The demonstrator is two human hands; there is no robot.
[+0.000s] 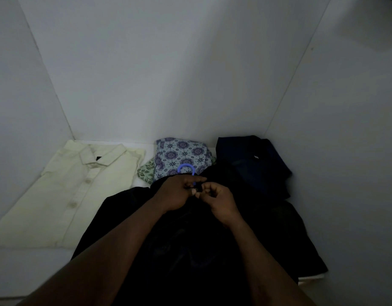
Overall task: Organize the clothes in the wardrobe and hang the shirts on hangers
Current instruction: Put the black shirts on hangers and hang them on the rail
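Black shirt point(190, 250) front-centre on shelf point(24, 268) — left hand point(175, 195) and right hand point(221, 202) pinch its neck fabric. Cream shirt point(64, 191) left; patterned cloth point(181, 155), navy shirt point(252, 164) behind. Blue hanger point(186, 167) — only hook visible.

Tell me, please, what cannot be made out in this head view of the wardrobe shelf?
Head view: blue hanger, only its hook shows; the black shirt covers the rest.
Head view: what the left hand and right hand pinch at the shirt's collar, too small and dark to tell.
Head view: green leaf-print fabric, mostly under the patterned folded cloth.
Head view: black shirt's lower part, cut off by the bottom edge.
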